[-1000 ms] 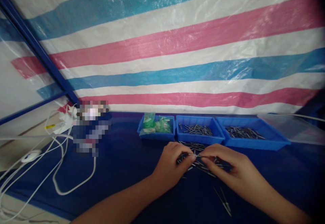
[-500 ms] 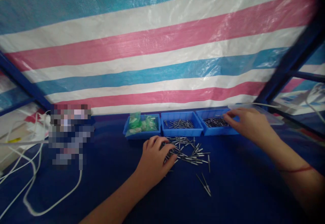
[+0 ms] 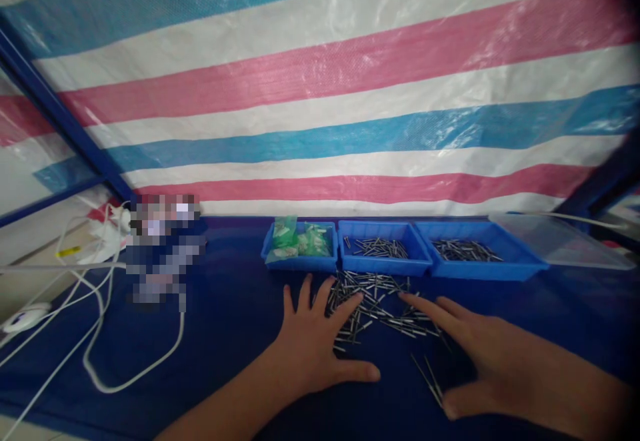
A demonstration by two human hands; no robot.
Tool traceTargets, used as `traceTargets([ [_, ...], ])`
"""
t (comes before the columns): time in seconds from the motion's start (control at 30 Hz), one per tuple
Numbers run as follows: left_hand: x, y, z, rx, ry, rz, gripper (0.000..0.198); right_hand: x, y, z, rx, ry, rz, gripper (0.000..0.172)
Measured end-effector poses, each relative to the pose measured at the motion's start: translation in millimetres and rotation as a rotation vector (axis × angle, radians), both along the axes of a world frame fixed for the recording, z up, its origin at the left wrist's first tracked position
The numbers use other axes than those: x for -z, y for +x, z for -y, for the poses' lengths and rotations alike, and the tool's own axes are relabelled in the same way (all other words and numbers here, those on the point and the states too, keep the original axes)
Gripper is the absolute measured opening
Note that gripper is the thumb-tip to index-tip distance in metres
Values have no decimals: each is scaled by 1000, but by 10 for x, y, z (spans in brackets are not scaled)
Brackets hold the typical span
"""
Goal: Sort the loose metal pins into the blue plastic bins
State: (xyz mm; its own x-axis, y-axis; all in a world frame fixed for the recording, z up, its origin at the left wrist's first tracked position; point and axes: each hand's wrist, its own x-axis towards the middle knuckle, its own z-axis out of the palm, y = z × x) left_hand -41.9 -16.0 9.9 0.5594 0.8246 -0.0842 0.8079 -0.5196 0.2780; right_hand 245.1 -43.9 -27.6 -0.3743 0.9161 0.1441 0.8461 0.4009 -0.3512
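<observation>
Lower centre: your left hand (image 3: pixel 313 347) and right hand (image 3: pixel 475 354) lie flat, fingers spread, gripping nothing, flanking the loose metal pins (image 3: pixel 375 297) as if to keep them heaped; three blue trays (image 3: pixel 383 269) sit just behind, within reach.

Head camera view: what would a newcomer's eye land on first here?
A big striped sheet in pink, blue and white fills the whole upper part of the view. Below it, a loose heap of metal pins glints on the dark blue table cover, in front of a row of blue trays. The left hand and right hand lie spread open either side of the heap, fingertips at its edges.
</observation>
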Motion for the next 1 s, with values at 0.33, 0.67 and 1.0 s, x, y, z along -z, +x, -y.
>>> traceTargets([
  [0.33, 182, 151, 29, 8, 97, 170, 82, -96, -199, -132, -97, -113, 4, 59],
  [0.67, 216, 216, 15, 46, 109, 230, 96, -162, -538, -180, -148, 12, -37, 18],
  [1.0, 292, 226, 25, 10, 223, 263, 45, -246, -713, -293, -197, 142, 90, 16],
])
